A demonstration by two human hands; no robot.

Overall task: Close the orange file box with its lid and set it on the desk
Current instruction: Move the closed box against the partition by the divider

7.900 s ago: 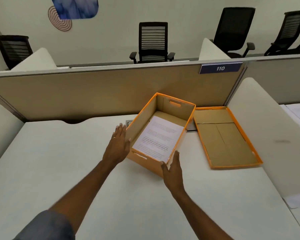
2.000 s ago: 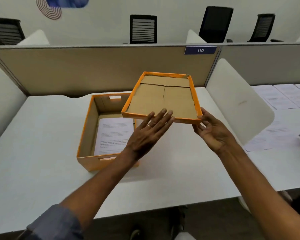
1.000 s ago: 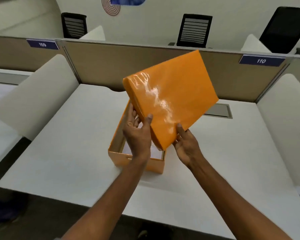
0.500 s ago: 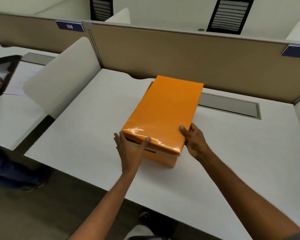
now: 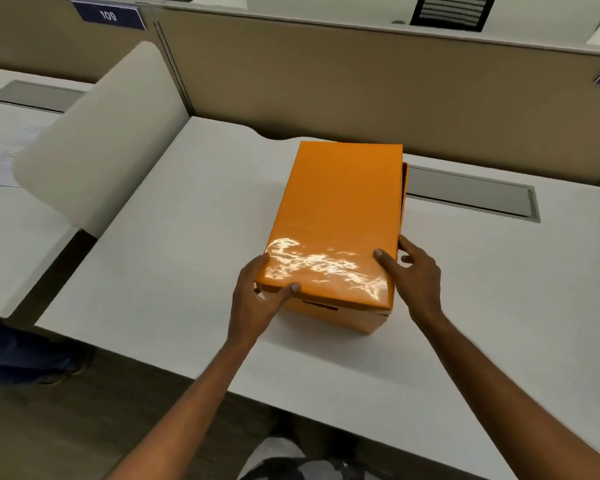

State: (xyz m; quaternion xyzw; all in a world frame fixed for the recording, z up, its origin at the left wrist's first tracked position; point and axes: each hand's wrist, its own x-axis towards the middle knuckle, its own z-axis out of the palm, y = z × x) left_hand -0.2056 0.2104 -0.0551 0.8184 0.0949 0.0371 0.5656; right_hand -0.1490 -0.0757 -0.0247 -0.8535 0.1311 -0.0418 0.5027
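My left grip (image 5: 257, 299) holds the near-left corner of the lid (image 5: 336, 220): thumb lies on the top, the other fingers go under the lid edge, so it is closed on the lid. My right grip (image 5: 413, 271) is at the near-right corner, thumb on top of the lid, fingers curled along the right side; it is also holding the lid, but loosely, w/ one finger apart from the surface.

Between both grips the lid sits on the orange file box (image 5: 368, 318). It is not fully down: at the near end I see a dark gap and the box wall under the lid, and on the right side beyond my right grip the box rim (image 5: 404, 181) shows past the lid edge, so the lid is shifted a bit to the left. The lid top is glossy, w/ a bright reflection just between my thumbs.

The box stands on the white bench (image 5: 174, 244). Beyond my right grip there is a grey cable slot (image 5: 465, 194) in the bench. Far left of my left grip stands a white divider (image 5: 101, 133), and behind all a tan partition (image 5: 326, 74) w/ a blue label "109" (image 5: 108, 15).
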